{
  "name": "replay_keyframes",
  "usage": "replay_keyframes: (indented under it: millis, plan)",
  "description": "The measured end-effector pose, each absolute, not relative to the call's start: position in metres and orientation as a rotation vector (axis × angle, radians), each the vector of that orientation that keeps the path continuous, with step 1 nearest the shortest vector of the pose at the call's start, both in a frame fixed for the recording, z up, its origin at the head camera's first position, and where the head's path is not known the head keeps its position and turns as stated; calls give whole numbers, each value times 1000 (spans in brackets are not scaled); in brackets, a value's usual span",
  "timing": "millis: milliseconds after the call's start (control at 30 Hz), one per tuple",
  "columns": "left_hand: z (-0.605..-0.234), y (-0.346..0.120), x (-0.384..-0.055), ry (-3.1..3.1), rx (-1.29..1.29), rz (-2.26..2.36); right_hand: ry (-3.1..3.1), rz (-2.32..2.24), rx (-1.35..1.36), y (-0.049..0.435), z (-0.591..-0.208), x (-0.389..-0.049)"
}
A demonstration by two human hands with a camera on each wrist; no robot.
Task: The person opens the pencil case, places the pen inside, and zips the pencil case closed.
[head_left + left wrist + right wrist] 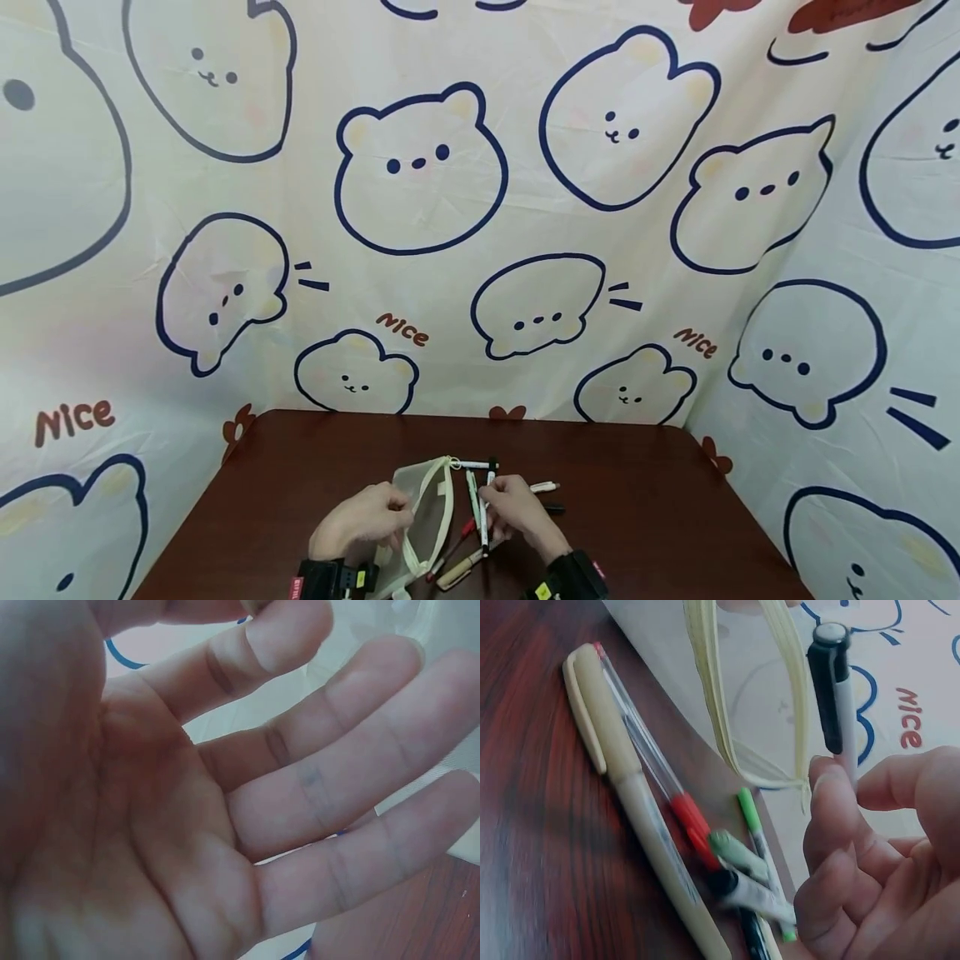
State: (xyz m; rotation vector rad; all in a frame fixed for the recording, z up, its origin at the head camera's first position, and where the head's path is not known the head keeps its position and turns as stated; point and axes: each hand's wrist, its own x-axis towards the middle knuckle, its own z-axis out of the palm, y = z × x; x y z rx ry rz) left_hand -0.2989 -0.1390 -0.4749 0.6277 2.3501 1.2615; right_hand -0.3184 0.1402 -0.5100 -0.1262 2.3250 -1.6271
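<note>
Widely gaping pouch (433,523) at left hand (365,518), grip unclear, right hand (517,505) pinching white pen (832,694)

The cream backdrop (450,287) at the table's (645,517) twelve o'clock carries navy animal outlines and rust-red lettering; the table is dark red-brown wood-grain. The pouch (433,525) is off-white with a pale yellow zip (712,690). In the right wrist view, a tan pen (636,795) lies at nine o'clock, a black-and-white pen (826,697) at two.
</note>
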Motion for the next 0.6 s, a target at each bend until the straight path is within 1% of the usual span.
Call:
replay_keyframes:
  millis: [367,600]
  plan:
    - [-477,-142,-301,2348,636,1273,2220,-1644,-146,111,-510,-331]
    - [-479,-140,-300,2382,718,1269,2162,-1658,-108,98,-517,-336]
